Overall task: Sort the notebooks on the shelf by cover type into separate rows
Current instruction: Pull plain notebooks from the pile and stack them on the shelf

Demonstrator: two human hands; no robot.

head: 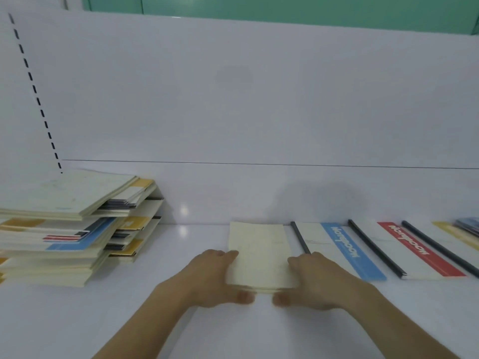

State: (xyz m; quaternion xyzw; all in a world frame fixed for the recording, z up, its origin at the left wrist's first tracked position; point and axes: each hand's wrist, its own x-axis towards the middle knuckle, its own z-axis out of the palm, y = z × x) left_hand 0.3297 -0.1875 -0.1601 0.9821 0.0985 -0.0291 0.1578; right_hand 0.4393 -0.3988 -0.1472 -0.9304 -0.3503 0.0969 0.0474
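At the far left of the shelf [181, 255] your unsorted stack of notebooks [70, 229] sits skewed, with layers fanned out and corners overhanging. Any knock from your forearm, or pulling a copy from low down, could slide the upper layers off.

In the middle, your left hand [210, 275] and right hand [313, 278] grip the plain cream notebook [259, 255] by its side edges, fingers curled over the top and thumbs at the near edge. It looks like more than one thin copy; if your grip is uneven, the lower one may slip out or the covers bend.

Just right of it lies the blue-banded notebook [344, 251]. Setting down too close could nudge it crooked or overlap its dark spine. Further right, the red-banded notebook [414, 250] and a yellow-banded notebook [456, 234] continue the row, and would shift with it.
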